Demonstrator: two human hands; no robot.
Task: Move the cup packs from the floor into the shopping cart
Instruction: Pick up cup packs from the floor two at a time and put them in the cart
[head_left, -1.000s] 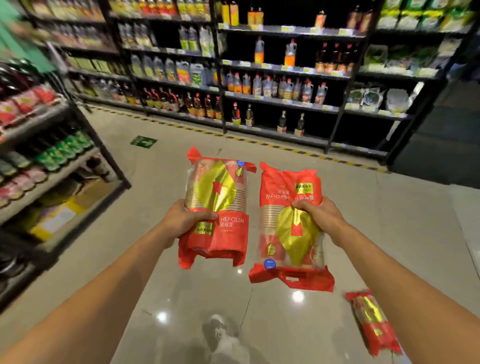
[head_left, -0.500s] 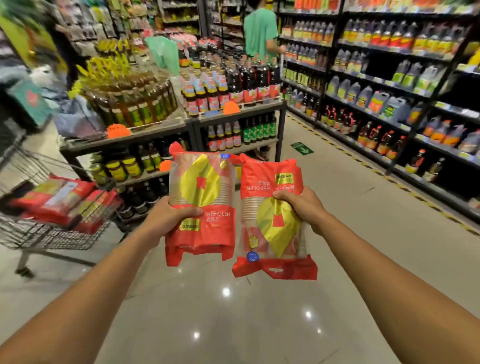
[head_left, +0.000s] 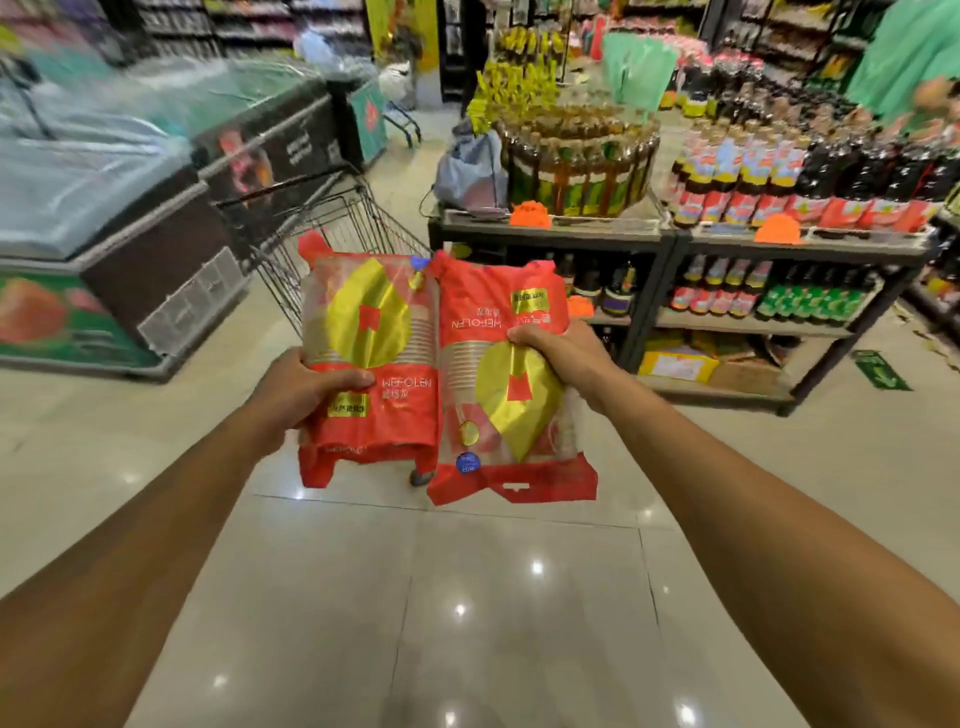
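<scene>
Gripping one cup pack (head_left: 371, 358) each (side by side): left hand (head_left: 304, 387), right hand (head_left: 563, 353).

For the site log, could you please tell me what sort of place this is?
Most likely a supermarket: shelves of bottles, a chest freezer and a wire shopping cart stand along a tiled aisle.

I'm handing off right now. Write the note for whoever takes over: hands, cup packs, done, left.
Left hand grips the left cup pack. Right hand grips the right cup pack, its print upside down.
Both packs are off the floor, held side by side in front of the shopping cart; neither is in it.
To do: lower both into the cart and let go.
The cart's inside is hidden behind the packs; no other pack shows on the floor.
</scene>
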